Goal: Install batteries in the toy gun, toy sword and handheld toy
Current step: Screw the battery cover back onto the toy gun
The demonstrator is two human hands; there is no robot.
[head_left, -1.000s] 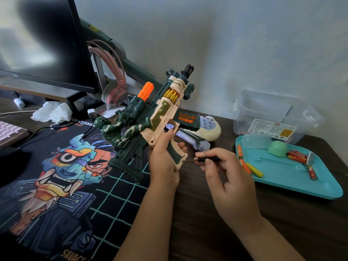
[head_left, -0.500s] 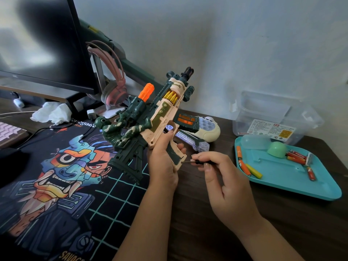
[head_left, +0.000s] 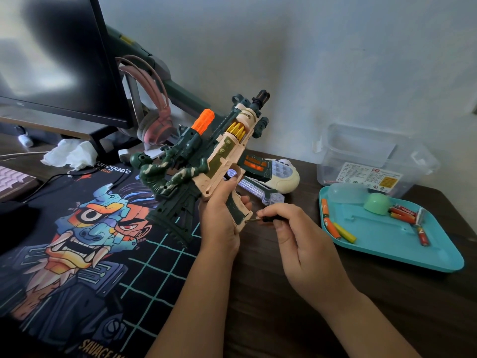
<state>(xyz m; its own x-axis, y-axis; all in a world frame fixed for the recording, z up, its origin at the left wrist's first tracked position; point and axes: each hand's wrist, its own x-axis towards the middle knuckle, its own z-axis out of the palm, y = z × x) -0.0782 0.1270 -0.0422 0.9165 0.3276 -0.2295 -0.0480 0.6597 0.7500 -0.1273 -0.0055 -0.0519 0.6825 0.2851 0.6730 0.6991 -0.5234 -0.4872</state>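
Green-and-tan toy gun at frame centre, screwdriver at its grip.
Your left hand wraps the pistol grip, muzzle up; your right hand pinches a screwdriver, tip at the grip's base. Tilt the tip off-axis and it may slip and chew the screw head; a freed screw could vanish on the dark desk. Batteries wait in the teal tray at right.

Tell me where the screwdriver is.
Head view, just right of centre: the right hand pinches the screwdriver, tip at the grip of the toy gun, which the left hand holds; the teal tray lies to its right.
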